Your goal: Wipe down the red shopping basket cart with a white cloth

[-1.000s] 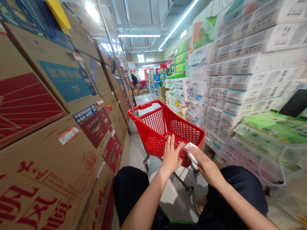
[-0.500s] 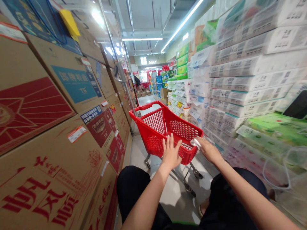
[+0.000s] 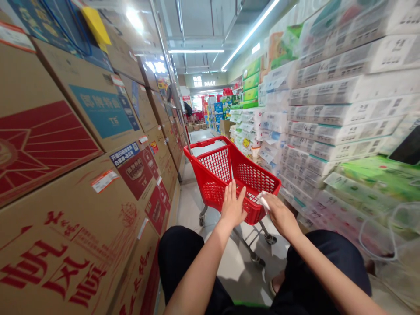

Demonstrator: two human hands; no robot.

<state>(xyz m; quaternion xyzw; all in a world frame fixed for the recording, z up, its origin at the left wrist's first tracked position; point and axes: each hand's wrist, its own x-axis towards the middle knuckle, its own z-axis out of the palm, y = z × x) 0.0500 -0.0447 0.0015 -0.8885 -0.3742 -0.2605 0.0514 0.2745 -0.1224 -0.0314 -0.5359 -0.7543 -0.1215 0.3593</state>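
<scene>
A red plastic shopping cart [image 3: 213,188] on metal legs and wheels stands in front of my knees, turned at an angle. My left hand [image 3: 232,206] is at its near side, fingers stretched and apart, with nothing in it; it seems to rest against the red wall. In my right hand [image 3: 278,214] is a crumpled white tissue [image 3: 263,200], pinched at the fingertips and pressed to the rim at the cart's near right corner. The basket's latticed inside shows no goods.
Stacked cardboard cartons [image 3: 65,183] wall the left side. On the right rise piles of packaged tissue paper [image 3: 328,113], with green packs [image 3: 377,173] lower down and a dark phone-like object [image 3: 407,146] at the edge. A tiled floor [image 3: 193,205] runs down the aisle, where a person [image 3: 188,109] bends far off.
The cart has shifted and turned slightly to the right. My right hand has moved a little left along the rim with the tissue. My left hand stays nearly in place.
</scene>
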